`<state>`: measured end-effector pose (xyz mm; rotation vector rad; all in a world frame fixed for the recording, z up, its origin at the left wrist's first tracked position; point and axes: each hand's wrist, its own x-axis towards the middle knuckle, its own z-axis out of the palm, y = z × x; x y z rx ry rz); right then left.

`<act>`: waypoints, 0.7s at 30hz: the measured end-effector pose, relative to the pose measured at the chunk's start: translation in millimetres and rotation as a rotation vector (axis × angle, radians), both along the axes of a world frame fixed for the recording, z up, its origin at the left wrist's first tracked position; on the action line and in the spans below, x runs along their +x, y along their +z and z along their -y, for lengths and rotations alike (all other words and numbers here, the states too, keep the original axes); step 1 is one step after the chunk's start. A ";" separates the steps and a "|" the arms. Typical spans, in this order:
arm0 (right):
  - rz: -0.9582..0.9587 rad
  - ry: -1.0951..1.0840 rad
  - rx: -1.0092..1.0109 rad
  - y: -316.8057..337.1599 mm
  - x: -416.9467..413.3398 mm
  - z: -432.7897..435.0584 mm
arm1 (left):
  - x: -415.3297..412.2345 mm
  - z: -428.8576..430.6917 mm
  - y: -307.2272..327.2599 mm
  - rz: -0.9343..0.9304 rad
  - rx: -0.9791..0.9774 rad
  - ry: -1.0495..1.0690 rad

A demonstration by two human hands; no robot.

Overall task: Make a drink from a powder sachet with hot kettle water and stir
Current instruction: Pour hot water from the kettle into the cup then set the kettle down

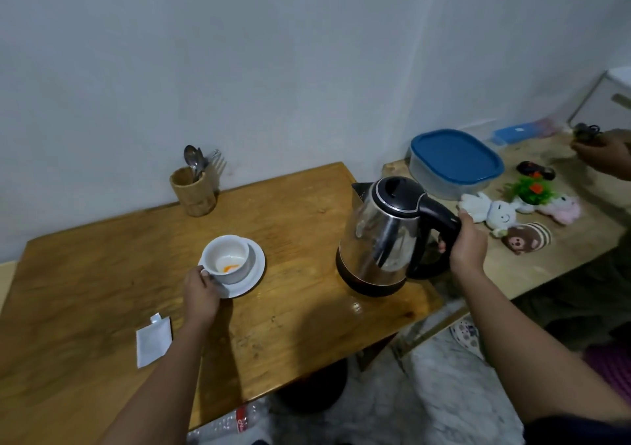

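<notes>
A white cup (228, 257) stands on a white saucer (254, 274) on the wooden table (290, 308); white and orange powder lies in its bottom. My left hand (200, 296) pinches the cup's handle at the saucer's near-left edge. A steel kettle (382, 236) with a black lid stands to the right, spout pointing away toward the wall. My right hand (467, 243) grips its black handle. A torn white sachet (153, 342) lies flat on the table left of my left forearm.
A wooden holder (194, 190) with spoons and forks stands by the wall. A lower table on the right carries a blue-lidded container (456, 159), soft toys (502, 212) and a small plant. Another person's hand (604, 153) reaches in at far right. A plastic bottle (232, 426) lies on the floor.
</notes>
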<state>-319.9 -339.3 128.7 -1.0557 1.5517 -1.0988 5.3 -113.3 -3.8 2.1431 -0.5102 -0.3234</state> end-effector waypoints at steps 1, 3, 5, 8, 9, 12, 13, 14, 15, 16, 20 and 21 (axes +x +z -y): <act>0.005 -0.027 0.014 0.3 1.6 -1.0 | -0.1 -0.2 1.3 0.004 0.007 -0.004; 0.005 -0.086 0.026 1.6 5.7 -4.3 | 0.9 0.0 2.6 0.013 0.026 -0.022; -0.018 -0.147 0.018 2.2 10.1 -7.4 | 2.8 1.1 3.9 0.003 0.045 -0.033; -0.063 -0.178 0.012 9.4 18.6 -8.5 | 4.4 2.1 6.8 -0.044 0.069 -0.049; -0.087 -0.173 0.006 12.8 21.5 -8.0 | 4.1 1.9 8.6 -0.068 0.078 -0.053; -0.164 -0.145 -0.031 24.9 30.9 -9.9 | 6.0 0.6 11.4 -0.100 0.104 -0.077; -0.201 -0.129 -0.047 27.9 33.6 -11.1 | 6.2 0.0 14.0 -0.111 0.109 -0.084; -0.237 -0.115 -0.065 30.4 37.0 -11.9 | 7.7 -0.8 14.8 -0.119 0.115 -0.096; -0.263 -0.107 -0.078 32.5 40.3 -12.5 | 8.7 -1.8 16.9 -0.133 0.121 -0.109; -0.280 -0.104 -0.085 35.1 44.0 -13.0 | 9.7 -2.8 18.4 -0.145 0.126 -0.123; -0.328 -0.063 -0.125 48.1 59.8 -13.3 | 10.8 -6.5 27.0 -0.160 0.166 -0.164; -0.338 -0.043 -0.139 52.8 64.8 -13.5 | 10.5 -7.1 29.3 -0.160 0.173 -0.170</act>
